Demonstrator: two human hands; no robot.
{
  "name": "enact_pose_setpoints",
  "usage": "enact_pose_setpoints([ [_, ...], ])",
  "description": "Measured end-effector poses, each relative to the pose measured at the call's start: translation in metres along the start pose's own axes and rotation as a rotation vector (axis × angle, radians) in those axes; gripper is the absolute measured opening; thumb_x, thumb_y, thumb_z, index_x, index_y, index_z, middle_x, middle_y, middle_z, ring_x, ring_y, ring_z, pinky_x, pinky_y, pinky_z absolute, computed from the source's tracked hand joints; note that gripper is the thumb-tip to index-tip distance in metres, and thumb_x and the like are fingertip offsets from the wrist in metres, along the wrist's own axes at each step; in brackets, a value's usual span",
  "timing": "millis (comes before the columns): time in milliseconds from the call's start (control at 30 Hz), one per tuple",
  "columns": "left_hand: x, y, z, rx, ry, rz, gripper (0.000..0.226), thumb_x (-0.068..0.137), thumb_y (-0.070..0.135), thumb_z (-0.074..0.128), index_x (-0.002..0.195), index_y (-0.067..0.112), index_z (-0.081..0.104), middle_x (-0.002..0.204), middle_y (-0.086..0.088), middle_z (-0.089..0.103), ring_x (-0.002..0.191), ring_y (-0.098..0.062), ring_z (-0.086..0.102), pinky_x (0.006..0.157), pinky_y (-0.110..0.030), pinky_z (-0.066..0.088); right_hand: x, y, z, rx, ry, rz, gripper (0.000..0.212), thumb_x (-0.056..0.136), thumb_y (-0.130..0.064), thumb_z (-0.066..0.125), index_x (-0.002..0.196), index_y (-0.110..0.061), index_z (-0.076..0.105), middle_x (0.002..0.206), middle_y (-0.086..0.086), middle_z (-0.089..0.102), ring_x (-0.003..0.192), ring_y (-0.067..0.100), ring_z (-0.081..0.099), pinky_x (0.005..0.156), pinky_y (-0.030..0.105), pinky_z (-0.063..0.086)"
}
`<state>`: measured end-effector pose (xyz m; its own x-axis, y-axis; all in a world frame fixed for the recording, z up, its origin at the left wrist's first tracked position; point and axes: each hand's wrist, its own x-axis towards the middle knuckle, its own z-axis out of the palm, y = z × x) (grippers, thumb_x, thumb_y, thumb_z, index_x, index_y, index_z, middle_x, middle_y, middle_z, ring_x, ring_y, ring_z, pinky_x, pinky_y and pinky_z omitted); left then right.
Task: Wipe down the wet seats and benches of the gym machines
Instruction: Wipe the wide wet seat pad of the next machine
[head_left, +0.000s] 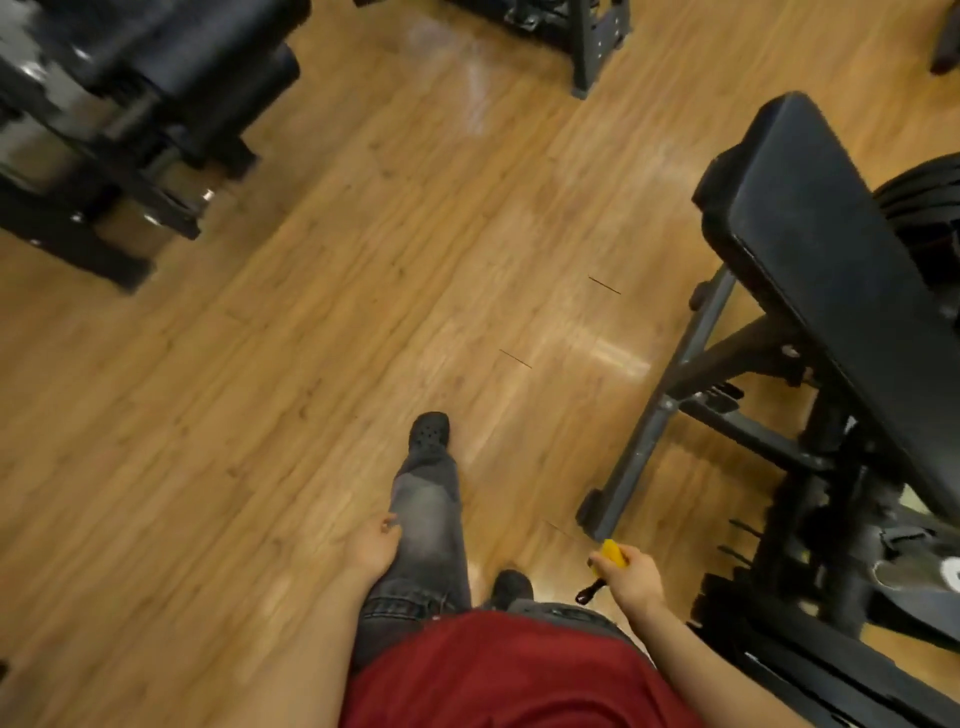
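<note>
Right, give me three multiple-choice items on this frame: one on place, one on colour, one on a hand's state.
1. Where is the padded bench relative to the person?
A) to their right B) to their left C) behind them

2. What colour is the handle of the tool in the right hand?
A) blue B) yellow C) white

3. The left hand is:
A) holding a cloth B) gripping a dumbbell C) empty

Answers:
1 A, it stands along the right edge.
2 B, yellow shows above the fingers.
3 C, nothing is in it, beside the thigh.

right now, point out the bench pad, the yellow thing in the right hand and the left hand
bench pad (810, 249), head view, middle of its black top surface
yellow thing (614, 554), head view, its yellow body above the fingers
left hand (373, 545), head view, back of the hand
</note>
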<state>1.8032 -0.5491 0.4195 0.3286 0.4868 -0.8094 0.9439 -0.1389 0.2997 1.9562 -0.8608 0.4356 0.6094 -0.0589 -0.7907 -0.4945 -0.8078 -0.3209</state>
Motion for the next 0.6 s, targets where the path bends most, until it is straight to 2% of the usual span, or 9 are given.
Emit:
enact_pose_setpoints([
  [100, 0.059, -0.013, -0.026, -0.006, 0.013, -0.046, 0.027, 0.093, 0.018, 0.05, 0.111, 0.007, 0.067, 0.121, -0.017, 0.064, 0.112, -0.032, 0.058, 0.098, -0.036, 0.042, 0.029, -0.064, 0.013, -0.041, -0.015, -0.016, 0.021, 0.085, -0.026, 0.071, 0.076, -0.008, 0.065, 0.065, 0.005, 0.057, 0.061, 0.02, 0.052, 0.054, 0.032, 0.037],
  [167, 0.065, 0.018, -0.068, -0.053, 0.008, -0.038, 0.027, 0.095, 0.017, 0.049, 0.114, 0.007, 0.066, 0.125, -0.015, 0.062, 0.116, -0.029, 0.056, 0.098, -0.03, 0.04, 0.048, -0.117, 0.023, -0.056, -0.02, -0.027, 0.026, 0.085, -0.025, 0.071, 0.068, -0.01, 0.059, 0.06, 0.006, 0.054, 0.056, 0.021, 0.05, 0.054, 0.032, 0.04],
  [267, 0.104, 0.06, -0.143, -0.105, 0.001, -0.089, 0.02, 0.096, 0.011, 0.049, 0.104, 0.008, 0.067, 0.126, -0.016, 0.061, 0.118, -0.029, 0.054, 0.085, -0.026, 0.036, 0.071, -0.213, 0.038, -0.06, -0.018, -0.047, 0.029, 0.086, -0.023, 0.07, 0.065, -0.01, 0.055, 0.058, 0.004, 0.049, 0.053, 0.019, 0.045, 0.051, 0.031, 0.035],
  [300, 0.124, 0.071, -0.169, -0.133, 0.014, -0.108, 0.019, 0.096, 0.011, 0.049, 0.104, 0.009, 0.066, 0.129, -0.017, 0.059, 0.12, -0.03, 0.052, 0.085, -0.026, 0.035, 0.078, -0.249, 0.042, -0.076, -0.022, -0.053, 0.027, 0.087, -0.024, 0.069, 0.069, -0.01, 0.055, 0.059, 0.003, 0.05, 0.054, 0.018, 0.045, 0.051, 0.031, 0.034],
  [367, 0.161, 0.095, -0.219, -0.151, 0.063, -0.111, 0.029, 0.098, 0.014, 0.047, 0.124, 0.006, 0.059, 0.138, -0.015, 0.052, 0.125, -0.03, 0.048, 0.092, -0.027, 0.035, 0.09, -0.317, 0.049, -0.078, -0.039, -0.062, 0.022, 0.087, -0.027, 0.07, 0.086, -0.006, 0.061, 0.068, 0.005, 0.058, 0.059, 0.018, 0.05, 0.053, 0.031, 0.037],
  [400, 0.178, 0.108, -0.241, -0.153, 0.08, -0.101, 0.035, 0.099, 0.016, 0.045, 0.131, 0.006, 0.053, 0.141, -0.014, 0.049, 0.126, -0.03, 0.047, 0.094, -0.027, 0.035, 0.097, -0.351, 0.05, -0.068, -0.037, -0.093, 0.027, 0.086, -0.028, 0.07, 0.1, -0.005, 0.064, 0.079, 0.008, 0.064, 0.066, 0.019, 0.056, 0.055, 0.03, 0.039],
  [467, 0.21, 0.138, -0.278, -0.116, 0.072, -0.087, 0.039, 0.1, 0.019, 0.042, 0.137, 0.01, 0.049, 0.144, -0.012, 0.047, 0.127, -0.03, 0.046, 0.091, -0.026, 0.036, 0.112, -0.414, 0.049, -0.044, -0.014, -0.143, 0.048, 0.087, -0.03, 0.069, 0.127, -0.005, 0.058, 0.103, 0.011, 0.069, 0.084, 0.022, 0.062, 0.064, 0.029, 0.045],
  [533, 0.234, 0.172, -0.305, -0.094, 0.04, -0.1, 0.042, 0.101, 0.02, 0.039, 0.142, 0.012, 0.044, 0.149, -0.01, 0.04, 0.133, -0.027, 0.041, 0.09, -0.025, 0.034, 0.127, -0.471, 0.043, -0.007, 0.029, -0.163, 0.053, 0.087, -0.03, 0.068, 0.131, -0.004, 0.055, 0.109, 0.012, 0.069, 0.094, 0.026, 0.063, 0.075, 0.031, 0.047],
  [600, 0.257, 0.204, -0.325, -0.082, 0.008, -0.09, 0.043, 0.101, 0.019, 0.039, 0.143, 0.013, 0.042, 0.153, -0.008, 0.035, 0.138, -0.024, 0.035, 0.1, -0.026, 0.031, 0.145, -0.523, 0.036, 0.021, 0.078, -0.168, 0.053, 0.088, -0.03, 0.067, 0.132, -0.002, 0.054, 0.105, 0.014, 0.068, 0.096, 0.029, 0.062, 0.075, 0.03, 0.043],
])
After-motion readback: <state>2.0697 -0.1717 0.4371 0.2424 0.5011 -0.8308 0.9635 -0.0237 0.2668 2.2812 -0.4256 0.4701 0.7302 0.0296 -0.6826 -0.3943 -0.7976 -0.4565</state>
